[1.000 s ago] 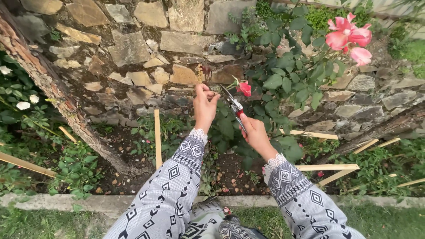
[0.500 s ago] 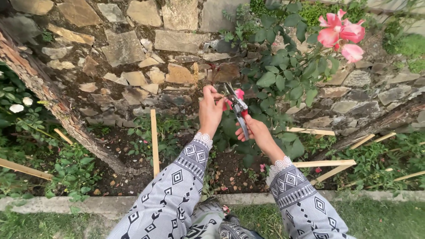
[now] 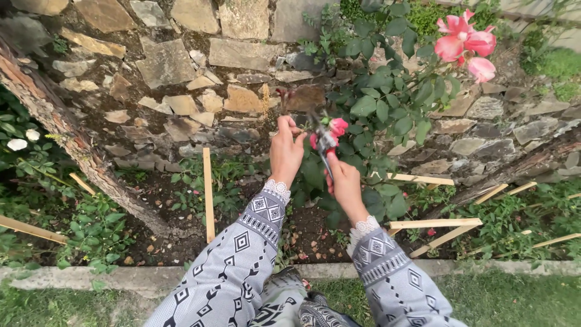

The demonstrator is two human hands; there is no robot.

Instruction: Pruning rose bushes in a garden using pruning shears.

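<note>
left hand (image 3: 285, 151): we're pinching the stem right by the red rosebud (image 3: 337, 126), centre frame
right hand (image 3: 344, 183): fist wrapped round our pruning shears (image 3: 322, 143), blades up at the bud
behind: stone wall (image 3: 181, 66)

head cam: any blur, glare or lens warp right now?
Head view: soft, even daylight, no hard shadows or glare; pruning shears and small red bud slightly motion-smeared by the left hand and right hand; wide-angle bending at the edges, stone wall sharp.
</note>
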